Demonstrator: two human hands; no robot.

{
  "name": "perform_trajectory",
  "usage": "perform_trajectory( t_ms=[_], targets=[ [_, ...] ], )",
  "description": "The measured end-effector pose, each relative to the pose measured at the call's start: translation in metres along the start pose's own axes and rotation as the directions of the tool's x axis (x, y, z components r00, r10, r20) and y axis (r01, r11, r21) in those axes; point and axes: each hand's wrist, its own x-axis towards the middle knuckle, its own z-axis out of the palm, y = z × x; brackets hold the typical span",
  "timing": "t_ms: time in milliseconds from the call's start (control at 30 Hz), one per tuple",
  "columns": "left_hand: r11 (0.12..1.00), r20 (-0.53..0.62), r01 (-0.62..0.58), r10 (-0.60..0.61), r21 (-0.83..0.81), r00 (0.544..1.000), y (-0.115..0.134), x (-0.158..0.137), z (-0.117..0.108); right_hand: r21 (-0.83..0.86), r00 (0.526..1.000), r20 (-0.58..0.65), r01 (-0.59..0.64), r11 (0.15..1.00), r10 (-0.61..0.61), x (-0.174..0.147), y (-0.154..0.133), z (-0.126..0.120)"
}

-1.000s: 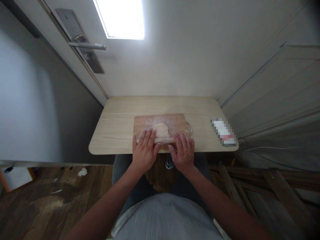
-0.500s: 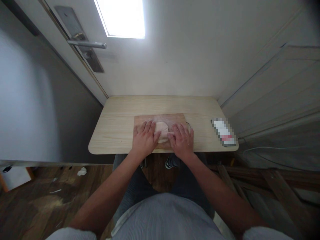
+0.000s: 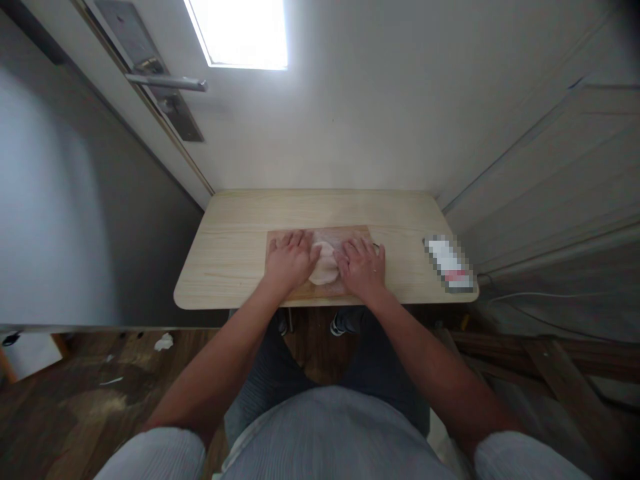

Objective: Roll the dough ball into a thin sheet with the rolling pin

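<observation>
"What had shifted?"

"Both the left hand (image 3: 291, 260) and the right hand (image 3: 363, 267) had slid forward over the cutting board (image 3: 333, 292), away from the body. Half a second earlier they sat nearer its front edge."

"And the dough?"

"Dough (image 3: 324, 275) lay flattened on the middle of the board, between the hands, its near edge round and uncovered."

"How were the fingers?"

"Left ones were stretched forward, side by side, with the thumb pointing in towards the dough. Right ones were slightly bent and a little spread, the thumb side close against the dough's edge."

"Holding anything?"

"A pale band crossed the dough between them, apparently the rolling pin (image 3: 327, 252), with both ends hidden by the hands. I couldn't tell whether the fingers curled round it or only lay on top."

"What about the surroundings?"

"The board rested on a light wooden table (image 3: 215, 260), and its metal ring (image 3: 377, 245) was mostly covered by the right hand. Well to the right, near the table's end, lay a pixelated, phone-like object (image 3: 449, 263). Beyond the far edge rose a pale door (image 3: 330, 147) with a lever handle (image 3: 170, 81) at upper left."
</observation>
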Motion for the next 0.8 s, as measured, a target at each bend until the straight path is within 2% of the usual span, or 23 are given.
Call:
perform_trajectory(
  t_ms=[200, 533, 800],
  targets=[
    [1.000, 0.016, -0.025, 0.025, 0.001, 1.000, -0.004, 0.016, -0.001, -0.012, 1.000, 0.017, -0.009, 1.000, 0.009, 0.012, 0.001, 0.002],
    [0.999, 0.070, -0.006, 0.009, -0.035, 0.997, -0.012, 0.043, 0.006, -0.010, 0.999, 0.024, -0.045, 0.999, 0.045, 0.032, 0.004, 0.007],
    [0.998, 0.121, 0.011, -0.004, -0.059, 0.993, -0.017, 0.056, 0.006, -0.003, 0.994, 0.076, -0.083, 0.997, 0.083, 0.047, 0.007, 0.012]
  ],
)
